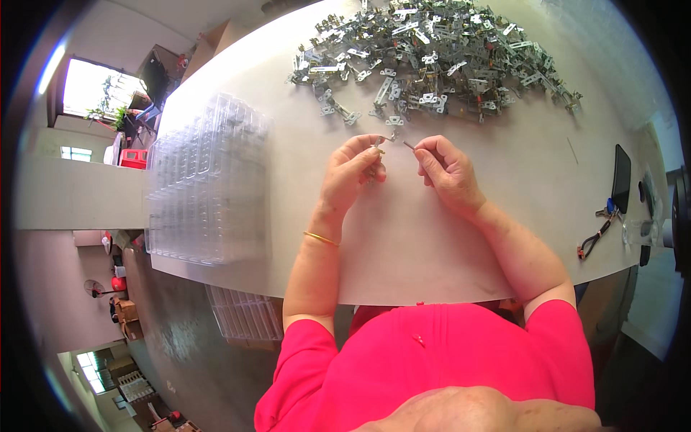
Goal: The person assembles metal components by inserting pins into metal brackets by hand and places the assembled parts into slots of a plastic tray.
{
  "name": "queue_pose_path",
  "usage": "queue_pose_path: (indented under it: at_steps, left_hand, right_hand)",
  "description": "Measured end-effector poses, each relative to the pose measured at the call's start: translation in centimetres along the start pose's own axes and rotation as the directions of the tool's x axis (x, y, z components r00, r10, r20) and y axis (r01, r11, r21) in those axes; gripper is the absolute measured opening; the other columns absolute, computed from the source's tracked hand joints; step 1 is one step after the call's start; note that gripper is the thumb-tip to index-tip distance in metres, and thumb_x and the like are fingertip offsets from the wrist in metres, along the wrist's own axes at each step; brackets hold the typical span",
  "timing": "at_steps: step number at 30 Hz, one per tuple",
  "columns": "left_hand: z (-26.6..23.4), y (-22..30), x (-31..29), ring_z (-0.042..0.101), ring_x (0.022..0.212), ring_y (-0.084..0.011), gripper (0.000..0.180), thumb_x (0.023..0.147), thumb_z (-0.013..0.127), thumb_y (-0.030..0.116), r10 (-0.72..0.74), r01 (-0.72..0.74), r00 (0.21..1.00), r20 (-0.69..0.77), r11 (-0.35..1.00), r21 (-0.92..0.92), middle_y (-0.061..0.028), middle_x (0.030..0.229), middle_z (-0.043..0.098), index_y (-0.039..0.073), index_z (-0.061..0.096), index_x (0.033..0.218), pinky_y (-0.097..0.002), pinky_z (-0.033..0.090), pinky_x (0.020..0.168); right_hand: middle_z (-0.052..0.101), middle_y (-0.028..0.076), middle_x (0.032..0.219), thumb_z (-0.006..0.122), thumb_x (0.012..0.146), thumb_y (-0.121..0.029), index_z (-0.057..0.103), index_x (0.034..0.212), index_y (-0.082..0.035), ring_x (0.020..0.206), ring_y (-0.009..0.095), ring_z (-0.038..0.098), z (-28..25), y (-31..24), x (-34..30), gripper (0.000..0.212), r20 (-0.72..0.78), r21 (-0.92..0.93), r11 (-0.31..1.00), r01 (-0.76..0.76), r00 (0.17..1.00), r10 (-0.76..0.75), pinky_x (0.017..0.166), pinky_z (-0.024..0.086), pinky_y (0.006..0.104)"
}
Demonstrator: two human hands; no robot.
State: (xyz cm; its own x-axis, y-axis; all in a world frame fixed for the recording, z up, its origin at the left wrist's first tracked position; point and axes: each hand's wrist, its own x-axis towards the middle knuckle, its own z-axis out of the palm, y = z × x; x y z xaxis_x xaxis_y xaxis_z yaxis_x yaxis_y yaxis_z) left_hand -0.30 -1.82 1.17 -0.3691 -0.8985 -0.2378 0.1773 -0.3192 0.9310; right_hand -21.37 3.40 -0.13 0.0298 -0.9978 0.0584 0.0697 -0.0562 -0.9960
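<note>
On the near side of the metal-bracket heap [432, 61], the left hand [350, 171] pinched a metal fitting [393, 137] in closed fingers; the right hand [450, 173] likewise pinched a slim rod [409, 145], slanting lengthwise toward it.

Near three o'clock a black phone [622, 176] is lying, with keys [610, 208] resting beside it; toward nine-thirty a red crate [134, 159] is sitting, and at ten a window [90, 88] is glowing.

Silvery metal parts [432, 61] flecked with brassy yellow, dull grey rod [409, 145], off-white table [403, 252], bright pink top [461, 353], gold bangle [322, 238], colourless clear trays [209, 180], black phone [621, 176]
</note>
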Motion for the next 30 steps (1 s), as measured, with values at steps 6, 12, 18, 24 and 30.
queue_pose_path:
  at_steps: [6, 12, 18, 24, 30]
  left_hand:
    - [1.1, 0.0, -0.6, 0.061, 0.069, -0.0098, 0.029, 0.096, 0.058, 0.014, -0.028, 0.023, 0.998, 0.064, 0.997, 0.069, -0.0018, 0.087, 0.061, 0.000, 0.058, 0.122, -0.0234, 0.051, 0.064]
    - [1.1, -0.1, -0.7, 0.060, 0.068, -0.0091, 0.029, 0.097, 0.057, 0.014, -0.029, 0.026, 0.998, 0.061, 0.999, 0.041, -0.0011, 0.089, 0.060, 0.000, 0.057, 0.122, -0.0234, 0.051, 0.063]
    - [1.5, 0.3, -0.9, 0.057, 0.065, -0.0073, 0.027, 0.096, 0.059, 0.015, 0.002, -0.005, 0.999, 0.033, 0.997, 0.081, 0.0001, 0.088, 0.060, 0.003, 0.061, 0.120, -0.0202, 0.044, 0.057]
    - [1.5, -0.9, -0.8, 0.050, 0.066, -0.0013, 0.022, 0.097, 0.060, 0.012, 0.164, -0.153, 0.986, -0.025, 0.959, 0.239, 0.0036, 0.087, 0.058, 0.003, 0.061, 0.118, -0.0173, 0.039, 0.055]
    - [2.0, -2.5, -0.2, 0.046, 0.065, -0.0004, 0.016, 0.096, 0.063, 0.009, 0.330, -0.318, 0.943, 0.032, 0.872, 0.372, 0.0054, 0.078, 0.057, 0.002, 0.062, 0.111, -0.0191, 0.037, 0.054]
  right_hand:
    - [0.060, 0.000, 0.072, 0.060, 0.099, -0.018, 0.061, 0.099, -0.005, 0.061, 0.006, 0.056, 0.0, 0.0, 0.0, 0.013, -0.024, -0.048, 0.999, -0.009, 1.000, 0.008, 0.055, 0.047, 0.0227]
    - [0.061, 0.000, 0.073, 0.060, 0.099, -0.017, 0.061, 0.101, -0.004, 0.062, 0.006, 0.056, 0.1, 0.3, 0.0, 0.012, -0.033, -0.017, 1.000, -0.025, 0.999, 0.024, 0.055, 0.047, 0.0229]
    - [0.060, 0.000, 0.073, 0.059, 0.099, -0.016, 0.060, 0.102, -0.005, 0.062, 0.006, 0.055, 0.0, 0.1, 0.0, 0.012, -0.031, -0.059, 0.997, -0.057, 0.998, 0.055, 0.056, 0.047, 0.0225]
    - [0.059, -0.001, 0.072, 0.058, 0.100, -0.015, 0.059, 0.106, -0.005, 0.062, 0.005, 0.054, 0.5, 0.4, 0.1, 0.012, -0.005, -0.045, 0.999, -0.022, 1.000, 0.022, 0.056, 0.046, 0.0216]
    - [0.057, -0.001, 0.076, 0.055, 0.101, -0.011, 0.056, 0.116, -0.006, 0.064, 0.005, 0.052, 0.1, 0.6, 0.1, 0.016, 0.043, -0.010, 1.000, -0.011, 0.999, 0.012, 0.057, 0.045, 0.0205]
